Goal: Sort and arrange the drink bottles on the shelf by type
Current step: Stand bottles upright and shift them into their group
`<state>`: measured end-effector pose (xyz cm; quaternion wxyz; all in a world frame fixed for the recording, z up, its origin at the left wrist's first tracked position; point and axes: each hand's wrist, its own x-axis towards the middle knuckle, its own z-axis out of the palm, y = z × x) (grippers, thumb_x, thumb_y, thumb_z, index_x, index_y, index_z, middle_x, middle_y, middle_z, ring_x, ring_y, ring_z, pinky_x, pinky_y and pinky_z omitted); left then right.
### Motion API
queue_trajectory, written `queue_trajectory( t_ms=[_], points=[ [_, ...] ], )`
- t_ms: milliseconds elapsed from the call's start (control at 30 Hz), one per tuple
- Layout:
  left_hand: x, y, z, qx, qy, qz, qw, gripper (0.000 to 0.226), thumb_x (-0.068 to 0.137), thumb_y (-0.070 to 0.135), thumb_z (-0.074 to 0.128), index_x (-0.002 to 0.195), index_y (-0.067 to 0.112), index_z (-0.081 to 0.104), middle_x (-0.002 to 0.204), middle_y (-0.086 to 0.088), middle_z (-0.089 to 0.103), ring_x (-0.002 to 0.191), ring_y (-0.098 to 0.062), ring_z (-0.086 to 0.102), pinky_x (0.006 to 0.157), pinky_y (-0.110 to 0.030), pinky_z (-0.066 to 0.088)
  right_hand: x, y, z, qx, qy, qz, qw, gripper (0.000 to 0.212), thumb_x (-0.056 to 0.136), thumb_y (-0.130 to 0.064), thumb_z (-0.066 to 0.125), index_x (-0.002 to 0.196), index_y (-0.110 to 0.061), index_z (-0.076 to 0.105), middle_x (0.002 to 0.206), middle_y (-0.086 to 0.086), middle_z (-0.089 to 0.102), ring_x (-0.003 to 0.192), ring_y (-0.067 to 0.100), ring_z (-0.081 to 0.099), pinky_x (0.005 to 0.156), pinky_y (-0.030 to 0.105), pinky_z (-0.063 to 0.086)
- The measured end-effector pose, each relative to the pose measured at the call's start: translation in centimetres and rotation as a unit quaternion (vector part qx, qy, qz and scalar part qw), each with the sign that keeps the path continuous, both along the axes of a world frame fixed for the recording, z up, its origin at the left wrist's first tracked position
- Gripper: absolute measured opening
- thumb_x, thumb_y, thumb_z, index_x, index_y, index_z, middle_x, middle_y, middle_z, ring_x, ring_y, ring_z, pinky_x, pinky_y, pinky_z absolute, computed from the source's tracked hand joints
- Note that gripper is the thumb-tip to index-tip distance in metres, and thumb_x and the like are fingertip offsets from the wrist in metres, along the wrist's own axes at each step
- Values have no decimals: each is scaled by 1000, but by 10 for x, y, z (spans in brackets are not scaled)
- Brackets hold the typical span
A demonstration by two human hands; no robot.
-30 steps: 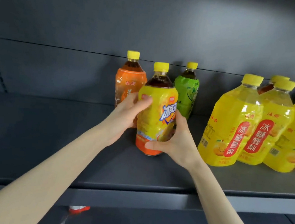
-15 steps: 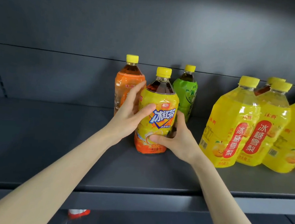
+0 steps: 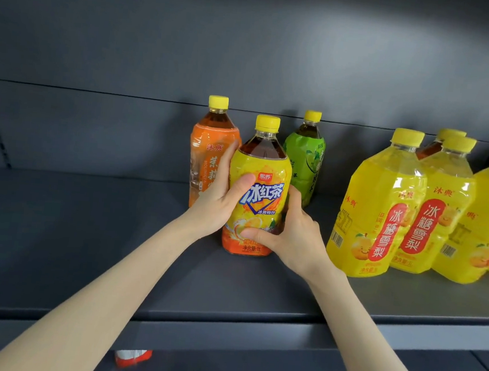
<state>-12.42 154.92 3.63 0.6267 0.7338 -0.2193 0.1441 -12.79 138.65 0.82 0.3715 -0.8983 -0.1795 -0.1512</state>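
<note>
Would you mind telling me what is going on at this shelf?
A person grips a yellow-labelled iced tea bottle with both hands: the left hand around its upper side, the right hand low down. The bottle stands upright on the grey shelf, in front of an orange bottle and a green bottle. Large yellow bottles stand grouped to the right.

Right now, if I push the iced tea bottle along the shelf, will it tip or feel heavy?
Probably heavy: the iced tea bottle looks full to its neck. Tall and slim, it may tip if pushed high. It looks glossy, perhaps slippery.
</note>
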Motion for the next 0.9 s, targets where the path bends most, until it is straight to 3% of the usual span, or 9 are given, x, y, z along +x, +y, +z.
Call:
queue_trajectory(
  t_ms=[133,267,367,467,633,800,900],
  points=[
    [-4,-1,-1,41,-3,49,998,72,87,46,43,148,37,6,136,15,35,119,-3,47,88,-15,49,-5,0,1,-10,-2,0,1000,120,51,-83,51,149,-22,18,138,-4,53,117,18,59,96,47,51],
    [-12,0,2,105,-15,121,987,72,88,52,43,150,34,11,133,15,44,115,-3,50,81,-8,47,-8,-3,4,-4,24,17,1000,109,64,-69,61,152,-24,14,140,-3,52,117,16,59,93,42,54],
    [-26,-1,-3,134,-66,202,968,71,86,51,48,149,24,27,140,3,50,121,-14,53,94,-33,51,-13,-10,3,-20,28,15,999,92,79,-54,66,152,-27,18,140,-2,50,116,17,59,91,43,56],
    [-41,-6,-10,140,-105,276,945,52,91,34,59,138,14,47,129,-3,59,112,-17,59,90,-44,53,-24,-20,3,-45,-5,-6,999,69,90,-41,63,149,-22,33,137,2,51,111,20,61,88,42,57],
    [-64,-24,-7,167,-181,344,906,18,88,19,66,102,7,68,101,-6,63,77,-16,62,70,-41,56,-45,-48,13,-15,-101,-7,995,28,94,-23,61,120,-14,66,118,2,63,98,17,65,82,34,57],
    [-84,-83,-9,161,-201,296,920,14,87,19,62,84,8,69,83,-1,63,71,-15,58,64,-29,49,-64,-102,21,14,-152,-6,988,17,92,-15,63,106,-9,71,103,4,68,85,16,66,74,36,57],
    [-87,-130,-16,135,-171,284,934,7,89,14,63,85,10,68,81,0,64,70,-7,57,60,-20,46,-75,-148,19,13,-148,-8,989,15,92,-15,63,102,-9,72,99,3,69,83,15,66,72,37,57]
  ],
)
